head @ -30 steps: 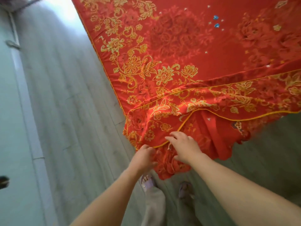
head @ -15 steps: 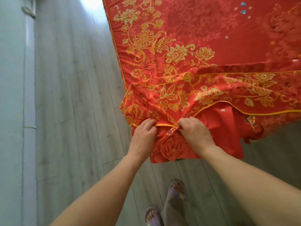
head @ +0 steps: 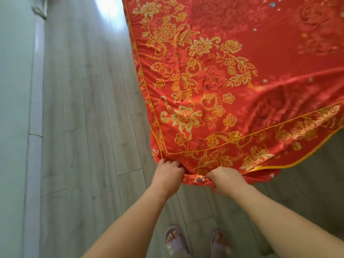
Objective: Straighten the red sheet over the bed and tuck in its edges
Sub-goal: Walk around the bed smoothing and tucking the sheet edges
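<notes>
The red sheet, printed with gold flowers and edged in yellow piping, covers the bed and fills the upper right of the view. Its near corner hangs down in front of me. My left hand is closed on the cloth right at that corner, under the piping. My right hand grips the hem a little to the right of it. A short rolled strip of sheet stretches between the two hands. The mattress and bed frame are hidden under the cloth.
Grey wood-look floor runs along the bed's left side to a pale wall with a skirting board. My feet in purple slippers stand just below the corner. Floor also shows to the right under the hanging hem.
Both hands have pulled the bunched corner down and toward me, so the folded-over flap now lies flatter and tighter. The view has shifted closer to the corner.
</notes>
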Tool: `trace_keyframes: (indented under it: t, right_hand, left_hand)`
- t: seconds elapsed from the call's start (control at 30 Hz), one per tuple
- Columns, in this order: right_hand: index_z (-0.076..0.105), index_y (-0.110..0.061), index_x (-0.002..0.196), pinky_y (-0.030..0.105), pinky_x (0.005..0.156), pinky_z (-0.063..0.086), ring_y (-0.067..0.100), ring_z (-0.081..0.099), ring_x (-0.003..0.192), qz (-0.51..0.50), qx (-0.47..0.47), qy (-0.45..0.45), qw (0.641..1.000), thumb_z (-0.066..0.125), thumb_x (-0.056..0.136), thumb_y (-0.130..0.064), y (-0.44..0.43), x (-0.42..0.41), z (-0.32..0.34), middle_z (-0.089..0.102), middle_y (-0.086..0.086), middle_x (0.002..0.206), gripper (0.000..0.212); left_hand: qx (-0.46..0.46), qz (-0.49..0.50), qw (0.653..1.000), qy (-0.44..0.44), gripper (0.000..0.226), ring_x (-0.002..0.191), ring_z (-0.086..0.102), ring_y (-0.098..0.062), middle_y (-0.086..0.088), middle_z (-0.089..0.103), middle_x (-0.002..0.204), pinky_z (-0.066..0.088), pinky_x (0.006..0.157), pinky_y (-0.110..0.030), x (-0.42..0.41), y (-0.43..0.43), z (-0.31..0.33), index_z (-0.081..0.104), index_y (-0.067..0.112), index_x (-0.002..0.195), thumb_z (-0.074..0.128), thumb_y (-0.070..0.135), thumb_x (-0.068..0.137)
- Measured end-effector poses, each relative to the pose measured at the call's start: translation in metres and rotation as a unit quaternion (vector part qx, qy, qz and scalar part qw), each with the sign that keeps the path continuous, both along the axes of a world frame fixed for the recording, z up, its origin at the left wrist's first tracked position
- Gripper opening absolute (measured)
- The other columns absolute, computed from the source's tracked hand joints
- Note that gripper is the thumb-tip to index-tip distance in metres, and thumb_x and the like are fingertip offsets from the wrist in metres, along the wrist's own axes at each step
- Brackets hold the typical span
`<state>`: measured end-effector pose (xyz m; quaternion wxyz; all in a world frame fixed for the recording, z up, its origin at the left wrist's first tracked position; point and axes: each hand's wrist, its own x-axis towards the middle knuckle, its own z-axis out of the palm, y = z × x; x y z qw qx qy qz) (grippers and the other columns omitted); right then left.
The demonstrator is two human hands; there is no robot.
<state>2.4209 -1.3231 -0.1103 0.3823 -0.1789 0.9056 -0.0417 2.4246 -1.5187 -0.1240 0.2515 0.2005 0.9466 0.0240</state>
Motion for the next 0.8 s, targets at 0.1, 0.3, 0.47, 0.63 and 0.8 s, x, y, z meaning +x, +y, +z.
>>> trace_keyframes:
  t: [0.1, 0.3, 0.47, 0.63, 0.8]
  right_hand:
    - [0.070, -0.019, 0.079, 0.038, 0.066, 0.046, 0.032, 0.059, 0.093, 0.053, -0.050, 0.128, 0.989, 0.057, 0.077, -0.016, -0.005, 0.002, -0.018, 0.063, 0.007, 0.096, 0.014]
    - [0.063, -0.014, 0.102, 0.039, 0.073, 0.050, 0.032, 0.059, 0.103, 0.028, -0.057, 0.096, 0.993, 0.045, 0.088, -0.017, -0.012, -0.012, -0.042, 0.065, 0.007, 0.109, 0.023]
    - [0.064, -0.020, 0.103, 0.038, 0.072, 0.050, 0.032, 0.063, 0.099, 0.005, -0.026, 0.081, 0.996, 0.046, 0.089, -0.020, -0.008, -0.012, -0.060, 0.069, 0.009, 0.104, 0.024]
    - [0.066, -0.019, 0.103, 0.035, 0.075, 0.048, 0.032, 0.061, 0.100, -0.003, -0.016, 0.105, 0.994, 0.047, 0.088, -0.019, -0.008, -0.015, -0.072, 0.069, 0.009, 0.103, 0.025]
    - [0.050, -0.033, 0.127, 0.044, 0.108, 0.026, 0.029, 0.037, 0.128, 0.038, 0.052, 0.038, 0.997, 0.047, 0.089, -0.018, 0.012, -0.010, -0.081, 0.049, -0.001, 0.137, 0.041]
  left_hand:
    - [-0.002, 0.063, 0.998, -0.018, 0.029, 0.122, 0.044, -0.031, -0.006, 0.053, 0.123, 0.032, 0.105, -0.046, 0.010, 0.005, -0.015, 0.067, 0.021, 0.105, 0.051, 0.021, 0.081]
    - [-0.004, 0.062, 0.996, -0.066, 0.041, 0.137, 0.030, -0.027, 0.000, 0.046, 0.137, 0.023, 0.113, -0.055, 0.014, 0.003, -0.045, 0.053, 0.031, 0.128, 0.044, 0.023, 0.089]
    - [-0.015, 0.068, 0.992, -0.106, 0.042, 0.139, 0.030, -0.025, 0.001, 0.053, 0.137, 0.020, 0.114, -0.056, 0.013, 0.003, -0.062, 0.046, 0.030, 0.132, 0.039, 0.020, 0.092]
    - [-0.018, 0.047, 0.993, -0.106, 0.041, 0.132, 0.042, -0.027, -0.002, 0.058, 0.133, 0.018, 0.115, -0.048, -0.009, 0.013, -0.072, 0.048, 0.031, 0.131, 0.035, 0.028, 0.093]
    - [-0.105, 0.009, 0.978, -0.177, 0.080, 0.148, 0.004, -0.024, 0.000, 0.017, 0.158, 0.002, 0.114, -0.067, 0.008, 0.019, -0.088, 0.019, 0.027, 0.147, 0.064, 0.035, 0.081]
